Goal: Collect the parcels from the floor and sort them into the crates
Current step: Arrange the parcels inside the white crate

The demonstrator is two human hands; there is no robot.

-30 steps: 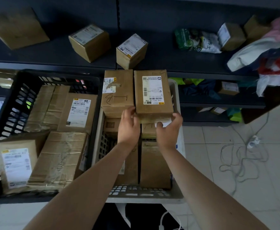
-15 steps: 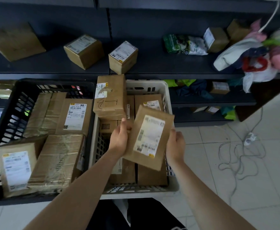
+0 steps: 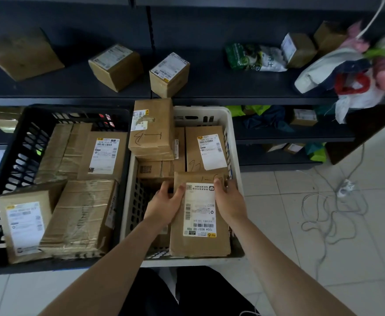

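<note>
Two hands on a flat parcel in the white crate

The left hand (image 3: 164, 202) grips the left edge of the flat parcel (image 3: 200, 242), thumb on top beside the label. The right hand (image 3: 229, 201) curls its fingers (image 3: 218, 183) over the parcel's far right corner. The parcel lies label up in the near right part of the white crate (image 3: 229, 115). The black crate (image 3: 16, 156), loaded with boxes, stands just beside it on the left.

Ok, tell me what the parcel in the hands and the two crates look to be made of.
The parcel: brown cardboard, matte, creased at the edges, with a white paper label. The white crate: probably moulded plastic, smooth, with slotted walls. The black crate: probably the same plastic, lattice walls with a slight sheen.
</note>
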